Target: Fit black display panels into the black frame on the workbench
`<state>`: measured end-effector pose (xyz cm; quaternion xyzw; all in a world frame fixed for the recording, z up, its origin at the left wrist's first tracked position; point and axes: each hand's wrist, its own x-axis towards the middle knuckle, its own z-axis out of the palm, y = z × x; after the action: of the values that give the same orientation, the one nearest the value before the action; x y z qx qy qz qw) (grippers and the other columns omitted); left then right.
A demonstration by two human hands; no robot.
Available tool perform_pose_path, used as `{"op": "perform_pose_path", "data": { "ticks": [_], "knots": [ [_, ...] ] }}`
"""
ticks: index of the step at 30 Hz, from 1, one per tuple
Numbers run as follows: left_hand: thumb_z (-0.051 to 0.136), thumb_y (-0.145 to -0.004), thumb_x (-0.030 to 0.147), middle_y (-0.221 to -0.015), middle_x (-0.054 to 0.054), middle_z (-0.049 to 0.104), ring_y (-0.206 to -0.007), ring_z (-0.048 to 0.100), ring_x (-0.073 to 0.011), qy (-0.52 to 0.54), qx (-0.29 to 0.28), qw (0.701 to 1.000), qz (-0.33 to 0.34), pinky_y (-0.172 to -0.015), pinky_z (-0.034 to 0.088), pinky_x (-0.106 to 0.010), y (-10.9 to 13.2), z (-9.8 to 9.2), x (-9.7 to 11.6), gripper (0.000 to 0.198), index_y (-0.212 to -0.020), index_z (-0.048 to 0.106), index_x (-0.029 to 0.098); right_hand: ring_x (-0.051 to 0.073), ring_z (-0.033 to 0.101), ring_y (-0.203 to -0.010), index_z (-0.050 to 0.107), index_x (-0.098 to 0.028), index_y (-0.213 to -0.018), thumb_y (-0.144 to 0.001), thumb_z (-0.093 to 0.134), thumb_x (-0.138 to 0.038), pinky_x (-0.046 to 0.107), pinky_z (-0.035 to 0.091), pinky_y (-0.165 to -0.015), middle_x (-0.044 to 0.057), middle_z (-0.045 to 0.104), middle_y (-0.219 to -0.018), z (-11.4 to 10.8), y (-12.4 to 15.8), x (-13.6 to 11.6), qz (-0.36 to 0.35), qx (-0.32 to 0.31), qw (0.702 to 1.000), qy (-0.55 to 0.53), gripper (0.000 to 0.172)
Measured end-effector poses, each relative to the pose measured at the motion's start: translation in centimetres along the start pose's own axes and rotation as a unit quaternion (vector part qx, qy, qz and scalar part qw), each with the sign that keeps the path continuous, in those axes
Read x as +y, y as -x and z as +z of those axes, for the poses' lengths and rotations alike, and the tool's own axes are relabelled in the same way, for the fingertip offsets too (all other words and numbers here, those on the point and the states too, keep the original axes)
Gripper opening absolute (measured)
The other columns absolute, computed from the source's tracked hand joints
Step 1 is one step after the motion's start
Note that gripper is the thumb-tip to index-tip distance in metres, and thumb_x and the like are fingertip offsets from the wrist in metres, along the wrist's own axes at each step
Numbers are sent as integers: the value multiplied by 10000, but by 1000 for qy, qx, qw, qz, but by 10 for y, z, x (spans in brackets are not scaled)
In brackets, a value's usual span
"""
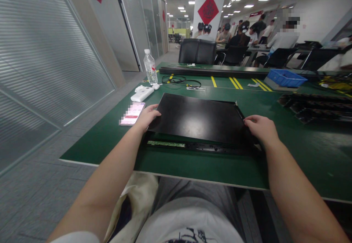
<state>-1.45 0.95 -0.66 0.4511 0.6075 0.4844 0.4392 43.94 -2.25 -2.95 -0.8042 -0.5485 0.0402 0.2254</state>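
A flat black panel lies on the green table in front of me. Its near edge is lifted slightly over a black frame with a green circuit strip. My left hand grips the panel's left edge, fingers curled round it. At the panel's near right corner my right hand holds the edge the same way.
A phone with a lit screen lies just left of my left hand. Behind it are a white device, a water bottle and a black cable. A blue bin and stacked black parts sit at right. Several people sit at the back.
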Motion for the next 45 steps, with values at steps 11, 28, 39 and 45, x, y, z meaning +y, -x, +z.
{"op": "perform_pose_path", "data": {
  "ticks": [11, 28, 39, 45],
  "knots": [
    [693, -586, 155, -788, -36, 777, -819, 773, -272, 11, -18, 1000, -6, -697, 623, -312, -1, -1, -3, 645, -1226, 761, 178, 249, 666, -648, 834, -234, -963, -800, 588, -368, 386, 519, -726, 72, 746, -747, -1, 0, -1, 13, -17, 1000, -7, 324],
    [679, -592, 121, -738, -24, 756, -822, 775, -275, 2, -1, 1000, -13, -699, 627, -314, 4, 2, 4, 608, -1192, 762, 169, 252, 684, -676, 832, -242, -953, -795, 598, -355, 389, 532, -743, 78, 764, -827, -3, 2, -4, 27, -25, 999, -20, 305],
    [687, -593, 127, -744, -20, 759, -809, 774, -276, 11, -8, 1000, -16, -668, 625, -316, 2, 0, 2, 607, -1192, 761, 186, 258, 687, -698, 828, -229, -944, -780, 607, -346, 382, 534, -720, 89, 762, -819, -3, 1, -2, 31, -33, 998, -32, 299],
    [689, -606, 111, -759, -12, 772, -827, 777, -259, 14, -3, 1000, -9, -722, 629, -305, 1, 1, 1, 619, -1218, 763, 174, 266, 688, -683, 827, -229, -960, -787, 607, -356, 403, 536, -748, 85, 756, -805, -4, 0, -3, 28, -34, 999, -22, 307]
  ]
}}
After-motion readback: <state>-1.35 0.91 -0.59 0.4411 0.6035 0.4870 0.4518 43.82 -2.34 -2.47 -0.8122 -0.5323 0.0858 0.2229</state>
